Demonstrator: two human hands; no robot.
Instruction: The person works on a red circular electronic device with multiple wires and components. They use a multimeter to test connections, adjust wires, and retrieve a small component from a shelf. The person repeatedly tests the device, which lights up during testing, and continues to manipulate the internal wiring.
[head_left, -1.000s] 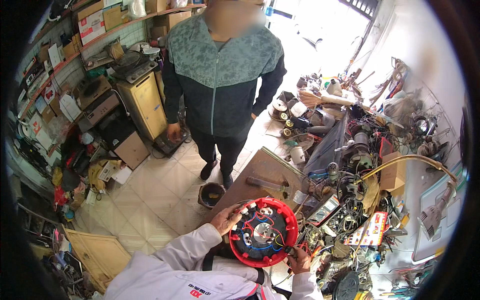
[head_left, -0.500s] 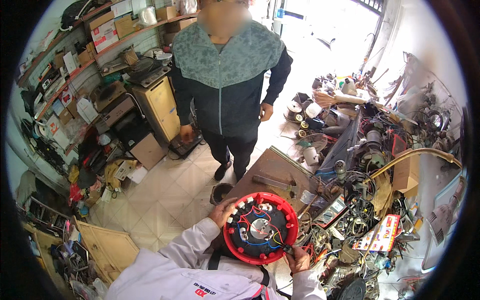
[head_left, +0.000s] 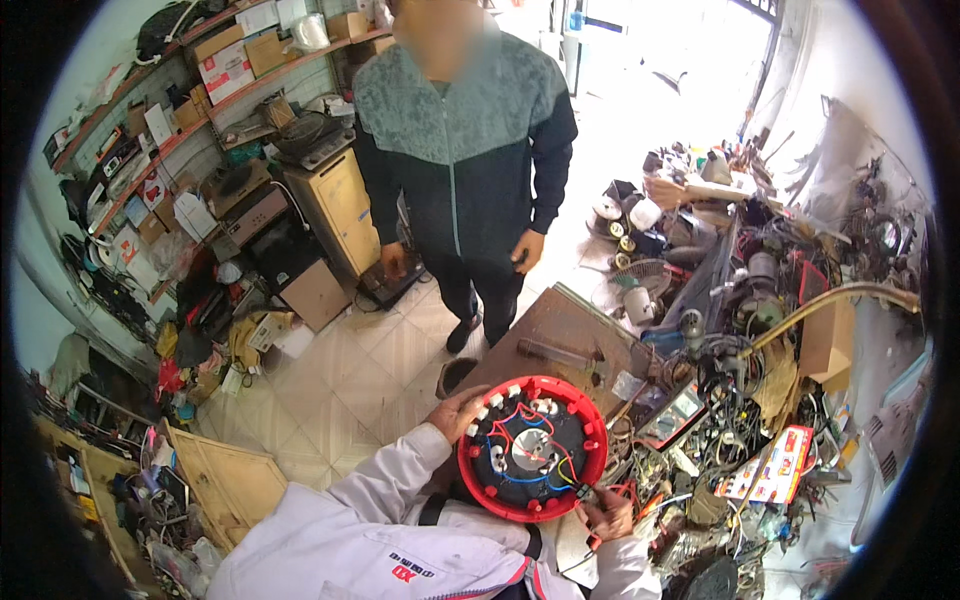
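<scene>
A round red appliance housing (head_left: 598,440) is tilted up in front of me, its open underside facing me. Inside is a black plate with a silver round centre (head_left: 532,450) and red, blue and yellow wires; white blocks line its upper left rim. My left hand (head_left: 457,414) is closed on the housing's left rim. At its lower right edge, my right hand (head_left: 609,515) has its fingers bent together by a small dark connector (head_left: 584,492) where the wires run out. The fingertips look pinched on that connector, though the contact is small and partly hidden.
A brown workbench (head_left: 585,335) with a hammer-like tool (head_left: 560,353) lies beyond the housing. Tangled cables, a multimeter (head_left: 672,416) and a red-and-white card (head_left: 780,465) crowd the right. Another person (head_left: 455,150) stands opposite, hands lowered. Loaded shelves (head_left: 190,130) line the left wall.
The whole view has shifted slightly, so the housing appears a little farther right and up. My right hand sits slightly farther out from the rim. The other person's hand on the right has dropped lower.
</scene>
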